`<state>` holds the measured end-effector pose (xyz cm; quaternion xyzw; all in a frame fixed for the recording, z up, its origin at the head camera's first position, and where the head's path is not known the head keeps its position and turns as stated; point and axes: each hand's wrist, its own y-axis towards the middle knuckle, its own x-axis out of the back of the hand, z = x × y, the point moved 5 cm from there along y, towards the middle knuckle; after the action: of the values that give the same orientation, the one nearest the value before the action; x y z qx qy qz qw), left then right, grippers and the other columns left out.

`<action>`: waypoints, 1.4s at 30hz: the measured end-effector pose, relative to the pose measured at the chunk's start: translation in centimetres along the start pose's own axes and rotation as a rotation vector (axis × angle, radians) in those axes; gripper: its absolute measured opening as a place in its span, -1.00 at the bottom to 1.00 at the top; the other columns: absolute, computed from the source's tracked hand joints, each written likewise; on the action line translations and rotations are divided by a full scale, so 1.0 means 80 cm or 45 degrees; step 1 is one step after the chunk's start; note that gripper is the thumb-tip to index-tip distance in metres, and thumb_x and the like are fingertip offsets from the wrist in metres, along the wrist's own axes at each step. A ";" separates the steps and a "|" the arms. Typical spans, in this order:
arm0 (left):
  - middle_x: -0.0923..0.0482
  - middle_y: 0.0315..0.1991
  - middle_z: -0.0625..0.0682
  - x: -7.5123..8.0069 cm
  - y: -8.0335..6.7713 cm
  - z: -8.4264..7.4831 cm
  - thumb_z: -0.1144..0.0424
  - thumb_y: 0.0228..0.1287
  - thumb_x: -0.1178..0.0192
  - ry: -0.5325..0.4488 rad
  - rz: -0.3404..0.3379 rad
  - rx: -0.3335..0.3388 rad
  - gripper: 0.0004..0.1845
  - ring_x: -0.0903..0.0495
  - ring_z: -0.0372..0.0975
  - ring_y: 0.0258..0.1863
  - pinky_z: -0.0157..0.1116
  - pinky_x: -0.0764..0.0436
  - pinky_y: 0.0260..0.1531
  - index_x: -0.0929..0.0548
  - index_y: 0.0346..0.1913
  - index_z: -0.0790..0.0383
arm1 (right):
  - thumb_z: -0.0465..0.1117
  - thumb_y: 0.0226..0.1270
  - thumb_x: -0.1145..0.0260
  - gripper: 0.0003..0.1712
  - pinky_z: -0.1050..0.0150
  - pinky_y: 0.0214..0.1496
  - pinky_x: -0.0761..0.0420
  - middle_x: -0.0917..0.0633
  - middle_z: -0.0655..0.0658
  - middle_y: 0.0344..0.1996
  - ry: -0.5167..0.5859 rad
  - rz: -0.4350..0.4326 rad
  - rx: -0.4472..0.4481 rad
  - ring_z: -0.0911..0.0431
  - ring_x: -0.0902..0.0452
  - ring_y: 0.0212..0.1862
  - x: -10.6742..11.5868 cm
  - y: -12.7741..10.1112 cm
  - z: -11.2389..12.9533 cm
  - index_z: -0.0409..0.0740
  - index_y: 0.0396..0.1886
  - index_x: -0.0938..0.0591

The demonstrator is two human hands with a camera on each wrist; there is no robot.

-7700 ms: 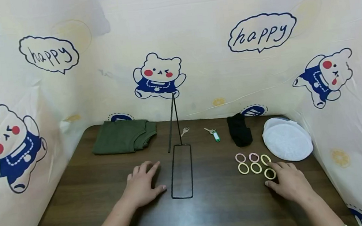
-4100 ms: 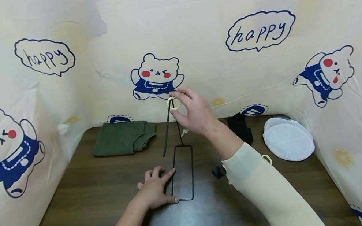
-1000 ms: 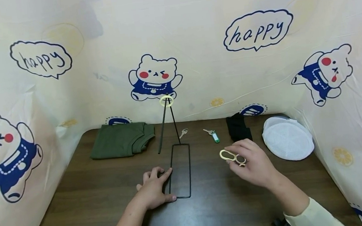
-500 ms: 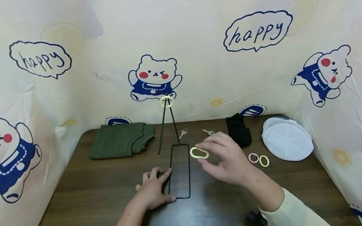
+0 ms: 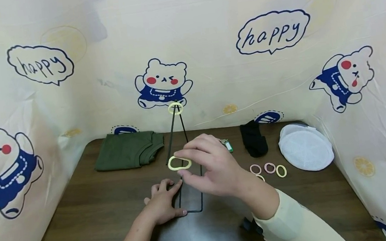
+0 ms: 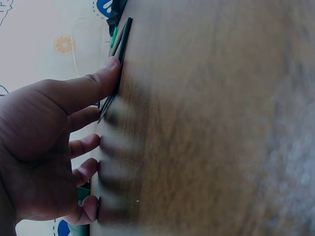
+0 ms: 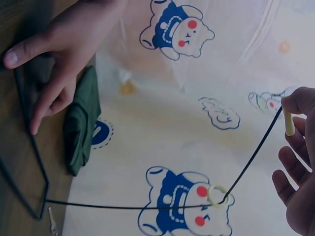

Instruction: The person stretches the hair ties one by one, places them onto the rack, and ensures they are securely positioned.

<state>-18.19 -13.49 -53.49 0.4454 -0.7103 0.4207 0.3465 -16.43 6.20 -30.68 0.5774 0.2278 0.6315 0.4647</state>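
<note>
We see the right hand (image 5: 215, 169) pinching a stretched yellow hair tie (image 5: 179, 163) just above the left hand (image 5: 162, 207), whose spread fingers press the black wire stand (image 5: 180, 137) onto the worktop (image 5: 82, 210).

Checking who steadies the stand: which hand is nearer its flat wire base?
Left. The left hand rests on the table with fingers touching the wire base; the right hand hovers above it, pinching a yellow hair tie.

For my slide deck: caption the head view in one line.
Right hand holds a yellow hair tie near the wire stand, left hand pressing its base.
</note>
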 end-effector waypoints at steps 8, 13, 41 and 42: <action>-0.16 0.51 -0.03 0.000 -0.001 -0.002 -0.27 0.02 -0.56 0.013 0.001 -0.006 0.08 -0.08 0.15 0.43 0.23 -0.32 -0.04 -0.26 0.61 -0.30 | -0.18 0.20 -0.52 -0.68 0.18 0.03 -0.57 -0.73 -0.03 -0.18 -0.006 -0.025 0.053 0.08 -0.61 -0.07 0.000 0.014 0.006 -0.16 -0.05 -0.79; -0.17 0.50 -0.02 0.002 -0.003 -0.002 -0.28 0.01 -0.56 0.022 -0.004 0.000 0.08 -0.08 0.15 0.43 0.22 -0.32 -0.05 -0.27 0.61 -0.30 | -0.18 0.23 -0.48 -0.70 0.19 -0.03 -0.58 -0.72 -0.03 -0.22 -0.003 -0.041 0.109 0.09 -0.61 -0.12 0.006 0.017 0.017 -0.16 -0.05 -0.79; -0.15 0.52 0.00 0.003 -0.005 -0.002 -0.28 0.05 -0.54 0.027 0.021 0.011 0.07 -0.07 0.16 0.44 0.25 -0.32 0.00 -0.26 0.62 -0.24 | -0.25 0.20 -0.54 -0.67 0.23 0.00 -0.59 -0.72 -0.11 -0.11 0.005 0.000 0.025 0.04 -0.58 -0.08 -0.032 0.032 -0.055 -0.20 -0.02 -0.79; -0.14 0.53 0.00 0.003 -0.005 -0.001 -0.28 0.05 -0.54 0.027 0.021 0.013 0.07 -0.07 0.16 0.44 0.25 -0.31 0.00 -0.26 0.62 -0.24 | -0.24 0.21 -0.54 -0.66 0.24 0.01 -0.59 -0.72 -0.12 -0.10 -0.003 0.003 0.013 0.04 -0.58 -0.07 -0.033 0.033 -0.060 -0.21 -0.02 -0.79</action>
<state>-17.85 -13.59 -53.16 0.4368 -0.7082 0.4318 0.3482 -22.05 3.88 -30.97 0.5808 0.2299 0.6301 0.4613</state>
